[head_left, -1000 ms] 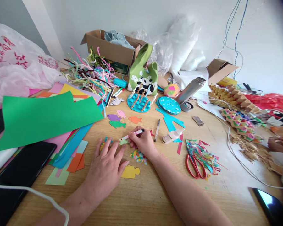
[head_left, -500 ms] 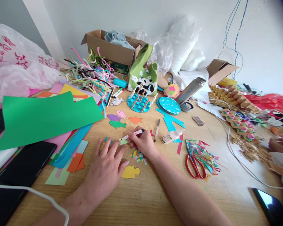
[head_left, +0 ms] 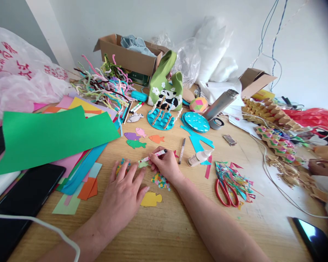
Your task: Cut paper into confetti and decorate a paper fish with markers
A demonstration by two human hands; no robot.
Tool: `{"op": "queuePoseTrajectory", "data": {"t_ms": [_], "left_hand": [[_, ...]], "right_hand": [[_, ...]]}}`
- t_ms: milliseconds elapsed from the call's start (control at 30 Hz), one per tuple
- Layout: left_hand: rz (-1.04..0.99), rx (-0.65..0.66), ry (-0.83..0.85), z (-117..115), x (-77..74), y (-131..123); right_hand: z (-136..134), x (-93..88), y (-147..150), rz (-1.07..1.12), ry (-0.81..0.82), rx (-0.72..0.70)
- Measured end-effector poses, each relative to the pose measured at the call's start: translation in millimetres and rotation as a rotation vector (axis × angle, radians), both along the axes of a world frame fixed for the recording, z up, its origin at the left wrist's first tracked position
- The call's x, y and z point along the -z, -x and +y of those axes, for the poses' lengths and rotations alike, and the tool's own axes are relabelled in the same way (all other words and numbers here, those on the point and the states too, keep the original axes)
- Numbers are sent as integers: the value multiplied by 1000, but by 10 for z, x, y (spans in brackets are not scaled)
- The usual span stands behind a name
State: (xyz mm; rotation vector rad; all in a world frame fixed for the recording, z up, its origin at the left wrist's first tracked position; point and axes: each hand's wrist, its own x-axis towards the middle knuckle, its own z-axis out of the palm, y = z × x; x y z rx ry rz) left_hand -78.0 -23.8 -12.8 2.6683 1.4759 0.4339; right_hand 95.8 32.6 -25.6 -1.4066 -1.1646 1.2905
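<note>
My right hand (head_left: 164, 163) grips a white marker (head_left: 150, 157), its tip at a pale green paper piece (head_left: 143, 164) that both hands partly cover. Spread flat, my left hand (head_left: 125, 185) rests beside that piece, fingers apart. Small round paper dots (head_left: 161, 181) lie in a heap under my right wrist, with more by the left fingertips. Just below sits a yellow paper fish (head_left: 151, 199). Beyond the hands are a purple fish (head_left: 132, 136), a green fish (head_left: 136, 144), a pink fish (head_left: 141, 132) and an orange fish (head_left: 156, 138).
Red-handled scissors (head_left: 226, 193) lie by paper scraps (head_left: 232, 178) on the right. A glue bottle (head_left: 199, 158) and a pen (head_left: 182, 151) are nearer. Coloured paper sheets (head_left: 54, 140) cover the left. A metal flask (head_left: 221, 104) leans behind. Another person's hand (head_left: 324, 167) shows at far right.
My hands and the marker stay almost where they were. At the far right, the other person's hand has shifted slightly.
</note>
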Motion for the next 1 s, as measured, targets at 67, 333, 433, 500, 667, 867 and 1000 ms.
{"op": "queuePoseTrajectory", "data": {"t_ms": [67, 333, 433, 500, 667, 867, 1000], "left_hand": [[3, 1, 0, 0, 4, 2], [14, -7, 22, -3, -13, -5], [20, -4, 26, -2, -17, -5], [24, -4, 29, -2, -15, -3], [20, -9, 31, -3, -7, -1], [16, -7, 20, 1, -2, -1], [15, -8, 16, 2, 0, -2]], "right_hand": [[0, -2, -1, -1, 5, -9], [-7, -13, 1, 6, 9, -4], [-4, -6, 5, 5, 0, -1], [-1, -2, 3, 1, -5, -5], [0, -10, -9, -6, 20, -28], [1, -26, 4, 11, 16, 3], [3, -23, 10, 8, 12, 3]]}}
